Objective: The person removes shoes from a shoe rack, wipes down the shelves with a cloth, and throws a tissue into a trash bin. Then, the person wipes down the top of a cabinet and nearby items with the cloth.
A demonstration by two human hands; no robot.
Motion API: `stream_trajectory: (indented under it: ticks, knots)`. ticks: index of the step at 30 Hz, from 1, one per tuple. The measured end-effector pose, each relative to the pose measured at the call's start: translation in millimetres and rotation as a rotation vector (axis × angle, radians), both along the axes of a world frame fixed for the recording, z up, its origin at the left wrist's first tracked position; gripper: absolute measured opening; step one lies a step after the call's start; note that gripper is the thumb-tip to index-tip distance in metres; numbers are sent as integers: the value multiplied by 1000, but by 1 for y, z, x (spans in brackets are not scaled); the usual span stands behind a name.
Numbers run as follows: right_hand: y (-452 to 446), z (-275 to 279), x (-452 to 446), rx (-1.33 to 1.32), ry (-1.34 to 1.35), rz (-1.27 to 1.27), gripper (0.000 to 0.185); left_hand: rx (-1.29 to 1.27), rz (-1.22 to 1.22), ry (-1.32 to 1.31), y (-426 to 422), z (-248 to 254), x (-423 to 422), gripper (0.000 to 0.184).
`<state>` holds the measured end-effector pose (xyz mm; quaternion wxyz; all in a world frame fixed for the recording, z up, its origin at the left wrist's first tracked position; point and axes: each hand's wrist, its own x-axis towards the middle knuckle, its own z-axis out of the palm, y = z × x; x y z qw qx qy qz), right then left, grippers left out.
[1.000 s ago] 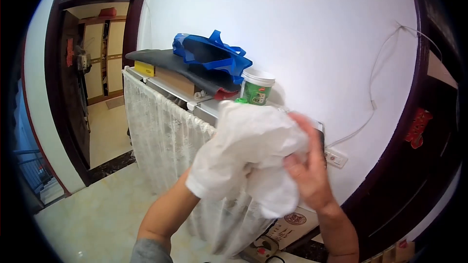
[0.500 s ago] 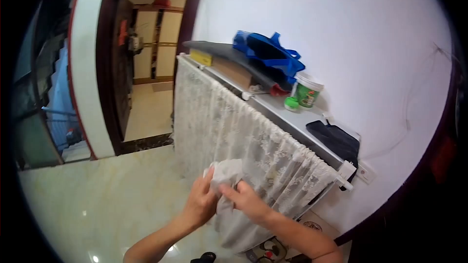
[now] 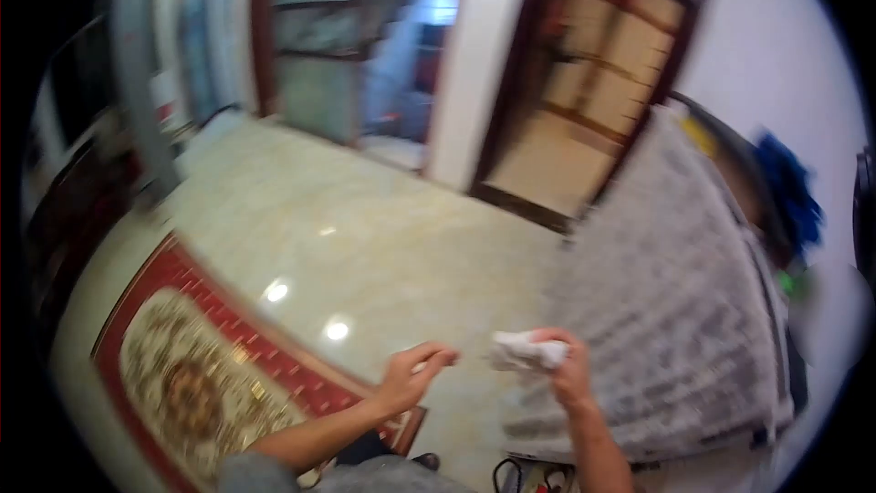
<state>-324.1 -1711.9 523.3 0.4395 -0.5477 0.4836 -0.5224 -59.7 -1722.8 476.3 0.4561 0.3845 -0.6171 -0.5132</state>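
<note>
My right hand [image 3: 569,367] is closed around a crumpled white cloth [image 3: 527,350], which sticks out to the left of the fingers. To its left, my left hand [image 3: 415,376] is apart from the cloth, its fingers curled together. A small pale bit shows at those fingers, too blurred to name. Both hands are in front of my body, over the glossy tiled floor [image 3: 392,256]. Just right of the cloth hangs a lace curtain [image 3: 639,310], smeared by motion.
A red-bordered patterned rug [image 3: 151,315] lies at the lower left. Beyond the floor stand glass door panels [image 3: 318,82] and an open doorway [image 3: 557,151]. A blue bag [image 3: 787,192] rests above the curtain at the right, by a white wall [image 3: 766,46].
My view has swung left, bringing the rug in. My hands, together on the white cloth before, have separated; the cloth is now in my right hand only.
</note>
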Motion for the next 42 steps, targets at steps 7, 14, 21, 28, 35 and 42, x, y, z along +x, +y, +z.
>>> stream_trajectory:
  ticks: [7, 14, 21, 28, 35, 42]
  knots:
    - [-61, -13, 204, -17, -17, 657, 14, 320, 77, 412, 11, -32, 145, 43]
    - [-83, -44, 483, -151, 221, 1222, 41, 460, 413, 711, 94, -54, 362, 46]
    - [-23, -66, 696, -684, 200, 1626, 45, 181, 877, 1080, 179, -69, 476, 40]
    - [-31, -71, 828, -311, 149, 1925, 54, 5, 1182, 1112, 172, -85, 551, 36]
    - [-134, -81, 984, -273, 243, 1783, 45, 30, 1361, 755, 79, -73, 696, 34]
    - [-212, -66, 1149, -191, 335, 1732, 24, 16, 1597, 665, 1, -56, 854, 26]
